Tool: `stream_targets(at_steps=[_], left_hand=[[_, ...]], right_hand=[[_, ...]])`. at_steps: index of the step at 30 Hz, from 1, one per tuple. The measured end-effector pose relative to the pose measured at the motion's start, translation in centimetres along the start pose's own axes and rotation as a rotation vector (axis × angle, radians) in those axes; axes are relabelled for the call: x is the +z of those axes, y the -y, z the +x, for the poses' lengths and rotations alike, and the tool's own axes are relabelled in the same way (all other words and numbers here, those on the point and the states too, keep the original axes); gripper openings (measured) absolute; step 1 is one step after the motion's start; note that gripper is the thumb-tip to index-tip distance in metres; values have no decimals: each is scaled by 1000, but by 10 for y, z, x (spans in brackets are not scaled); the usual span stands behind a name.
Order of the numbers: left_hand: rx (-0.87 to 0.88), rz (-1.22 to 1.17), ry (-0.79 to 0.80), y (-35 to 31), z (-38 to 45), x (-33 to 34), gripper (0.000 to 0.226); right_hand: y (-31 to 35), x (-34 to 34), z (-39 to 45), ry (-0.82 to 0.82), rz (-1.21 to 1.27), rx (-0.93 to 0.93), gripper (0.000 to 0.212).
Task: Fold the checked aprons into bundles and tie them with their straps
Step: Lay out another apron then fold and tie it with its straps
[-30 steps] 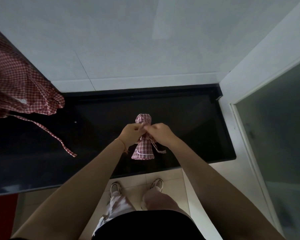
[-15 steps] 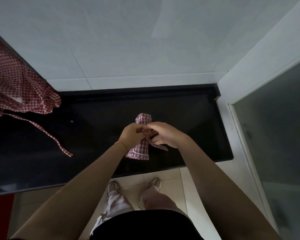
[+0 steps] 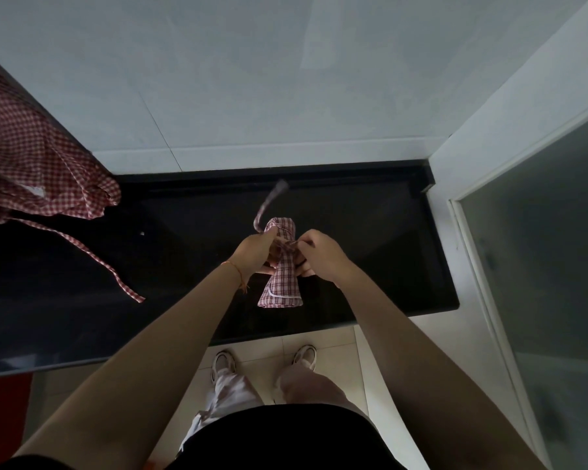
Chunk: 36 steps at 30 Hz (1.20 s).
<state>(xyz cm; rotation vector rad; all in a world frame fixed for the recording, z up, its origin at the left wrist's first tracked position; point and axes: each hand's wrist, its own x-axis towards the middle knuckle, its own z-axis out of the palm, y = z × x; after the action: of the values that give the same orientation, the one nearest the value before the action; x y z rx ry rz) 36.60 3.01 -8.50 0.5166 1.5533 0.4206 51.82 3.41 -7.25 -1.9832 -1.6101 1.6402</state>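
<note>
With the rolled checked apron bundle (image 3: pixel 281 273) at the black counter's (image 3: pixel 404 266) centre, the left hand (image 3: pixel 256 254) pinching the blurred strap (image 3: pixel 267 206) toward 11 o'clock and the right hand (image 3: pixel 319 256) pinching the wrap, I'd pull steadily, bundle pinned.

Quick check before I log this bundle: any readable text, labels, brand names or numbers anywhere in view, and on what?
None can be read.
White tag on the unfolded apron: too small to tell whether it bears print.
Rolled apron bundle, held by the left hand and right hand: only checks and white piping, no text.
Black counter: no markings.
</note>
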Motion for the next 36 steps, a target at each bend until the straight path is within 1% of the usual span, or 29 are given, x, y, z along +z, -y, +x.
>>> stream_targets(at_steps=[2,4,7,9,10,13,16,21,24,26,30,32,34,36], left_hand=[[22,-11,6,-1,0,0,41],[16,-32,6,0,1,1,41],[18,-4,10,-1,3,1,42],[50,24,11,0,5,2,46],[55,28,10,0,5,1,47],[89,63,9,1,5,1,48],[170,150,17,5,3,1,50],[338,257,26,12,-6,1,50],[359,279,42,17,-9,2,55],[366,255,46,19,-11,5,50],[384,153,43,23,-15,12,31],[386,128,30,26,-15,14,31],[379,163,8,28,-14,14,31],[341,122,-25,28,-16,14,27]], right_hand=[[-4,1,-3,-51,-189,-54,16],[-9,2,-8,-125,-389,-124,19],[-13,2,-13,-221,-532,-276,20],[-11,4,-10,-247,-500,-361,17],[-9,7,-7,-250,-466,-368,16],[-7,19,-2,-299,-357,-296,13],[-11,30,-1,-359,-252,-255,4],[-11,31,5,-347,-106,-242,9],[-11,36,8,-345,-101,-232,13],[-12,39,9,-364,-102,-237,12],[-13,43,11,-447,-159,-233,11],[-12,43,11,-484,-187,-214,12],[-11,43,11,-523,-240,-218,14],[-8,44,12,-549,-306,-241,15]])
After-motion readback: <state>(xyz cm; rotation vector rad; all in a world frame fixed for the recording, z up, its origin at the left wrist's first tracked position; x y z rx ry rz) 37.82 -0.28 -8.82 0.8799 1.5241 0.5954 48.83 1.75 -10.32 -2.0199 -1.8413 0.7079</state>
